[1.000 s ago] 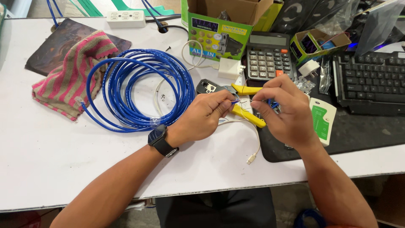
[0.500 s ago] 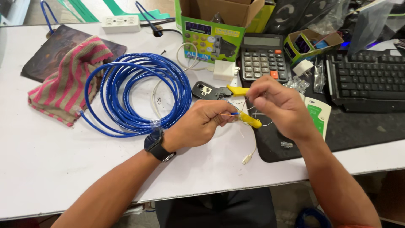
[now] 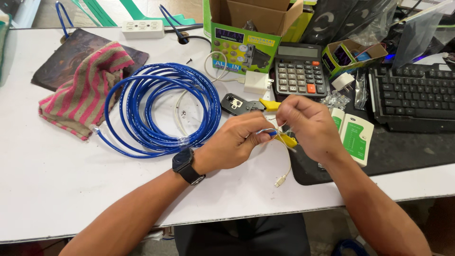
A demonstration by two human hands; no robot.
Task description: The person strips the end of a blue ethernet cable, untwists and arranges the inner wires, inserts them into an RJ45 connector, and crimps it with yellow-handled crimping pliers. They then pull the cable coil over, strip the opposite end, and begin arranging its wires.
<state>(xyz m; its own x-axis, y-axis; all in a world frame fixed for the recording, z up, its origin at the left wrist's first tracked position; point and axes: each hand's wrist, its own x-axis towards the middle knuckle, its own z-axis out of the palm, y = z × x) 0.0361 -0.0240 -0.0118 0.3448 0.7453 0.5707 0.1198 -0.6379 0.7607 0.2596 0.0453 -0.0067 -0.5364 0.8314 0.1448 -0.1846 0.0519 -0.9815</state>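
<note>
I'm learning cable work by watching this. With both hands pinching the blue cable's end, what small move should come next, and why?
Probably straighten and fan the thin wires. The left hand pinches the blue cable end, and the right hand pulls at loose strands above the yellow-handled crimping tool, which lies untouched.

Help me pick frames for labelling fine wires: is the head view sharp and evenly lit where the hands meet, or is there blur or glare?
Head view: even, soft light, faint shadows on the white table; the left hand and right hand are fairly sharp, but the thin wire ends between them are too small to resolve; mild glare on clear plastic top right.
</note>
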